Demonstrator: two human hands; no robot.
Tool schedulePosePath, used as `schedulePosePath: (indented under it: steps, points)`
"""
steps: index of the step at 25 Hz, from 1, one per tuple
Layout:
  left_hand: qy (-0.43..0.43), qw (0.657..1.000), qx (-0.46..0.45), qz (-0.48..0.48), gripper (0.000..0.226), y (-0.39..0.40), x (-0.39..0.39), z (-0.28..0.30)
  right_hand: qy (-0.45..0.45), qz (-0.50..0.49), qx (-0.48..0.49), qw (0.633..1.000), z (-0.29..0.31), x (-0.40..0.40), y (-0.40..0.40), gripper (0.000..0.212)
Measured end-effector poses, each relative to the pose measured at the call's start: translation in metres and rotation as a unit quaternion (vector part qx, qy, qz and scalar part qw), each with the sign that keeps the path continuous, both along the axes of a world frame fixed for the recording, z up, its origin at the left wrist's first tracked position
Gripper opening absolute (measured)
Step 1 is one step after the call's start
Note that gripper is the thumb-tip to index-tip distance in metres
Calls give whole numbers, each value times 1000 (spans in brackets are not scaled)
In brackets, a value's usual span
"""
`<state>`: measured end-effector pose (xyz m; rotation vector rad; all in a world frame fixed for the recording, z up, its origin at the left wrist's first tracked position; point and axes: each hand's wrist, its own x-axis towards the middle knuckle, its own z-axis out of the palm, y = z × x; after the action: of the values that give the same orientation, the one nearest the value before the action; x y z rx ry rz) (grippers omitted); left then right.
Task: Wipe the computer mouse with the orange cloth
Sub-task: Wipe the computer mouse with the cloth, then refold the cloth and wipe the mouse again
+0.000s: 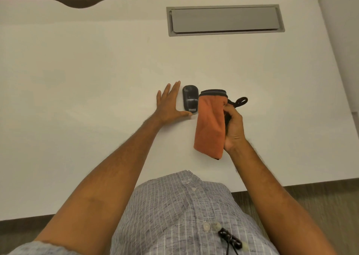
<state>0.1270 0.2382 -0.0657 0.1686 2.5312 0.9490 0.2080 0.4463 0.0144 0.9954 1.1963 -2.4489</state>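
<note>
A dark grey computer mouse (pixel 190 100) lies on the white desk (pixel 97 80) near the middle. My left hand (pixel 168 104) rests flat on the desk just left of the mouse, fingers spread, with the thumb tip touching the mouse's near end. My right hand (pixel 234 127) grips the folded orange cloth (pixel 210 122) by its right edge. The cloth has a dark grey band at its far end and a black hanging loop (pixel 240 101). It sits right beside the mouse, its left edge almost touching it.
A grey cable hatch (pixel 225 19) is set into the desk at the back right. The desk's near edge runs just in front of my striped shirt (pixel 184 216). A partition wall stands along the right side.
</note>
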Motion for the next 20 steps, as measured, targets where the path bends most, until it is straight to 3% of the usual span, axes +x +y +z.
schedulePosePath:
  steps: [3,5,8,9,12,14,16,20]
  points:
    - [12,993,79,92,86,-8,20,19,18,28,-63,997,4,5,-7,34]
    - [30,980,114,163,64,-10,40,34,8,70,-78,994,5,5,-15,33]
    - [-39,948,220,228,56,-5,66,58,-5,108,-86,990,7,2,-29,44]
    - [-86,923,292,237,58,-4,71,66,-8,117,-89,989,8,1,-34,46]
    - [-232,806,492,235,54,-10,79,78,-25,144,-92,985,9,1,-52,47]
    - [-289,770,511,249,45,-13,81,82,-22,157,-52,986,5,2,-64,48]
    - [-302,766,493,280,35,-12,83,79,1,188,35,982,1,3,-72,43]
    - [-273,738,489,375,28,-18,83,73,30,283,248,926,-7,-2,-63,41]
